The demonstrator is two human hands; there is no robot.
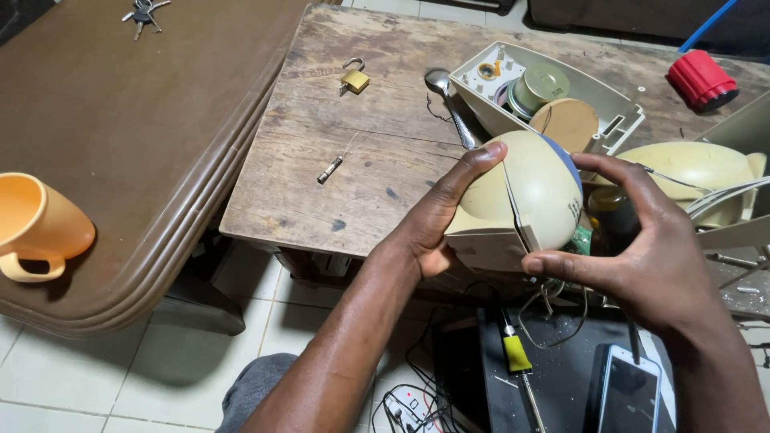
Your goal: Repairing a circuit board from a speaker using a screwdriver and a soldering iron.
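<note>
Surface: a worn wooden table is being seen from above, with a brown moulded table just beside it at 9 o'clock; pale tiled floor is showing below both.
Room clutter: keys are lying at 11 o'clock, an orange mug at 9 o'clock on the brown table, a brass padlock and a spoon at 12 o'clock, a red cylinder at 2 o'clock.
Open parts: a cream housing tray with round parts inside is lying at 1 o'clock; another cream shell is lying at 3 o'clock.
Below: a yellow-handled tool and a phone are lying at 5 o'clock on a dark surface.
Held thing: a cream domed casing with a blue edge is being held over the table's near edge, at frame centre.
Left hand: the casing is being grasped from its 9 o'clock side, thumb laid over the dome top.
Right hand: the casing is being clasped from 3 o'clock, fingers curled round its rim.
Axis: the dome is being pointed up toward 1 o'clock, the squared base toward 7 o'clock; long axis running 7 to 1.
</note>
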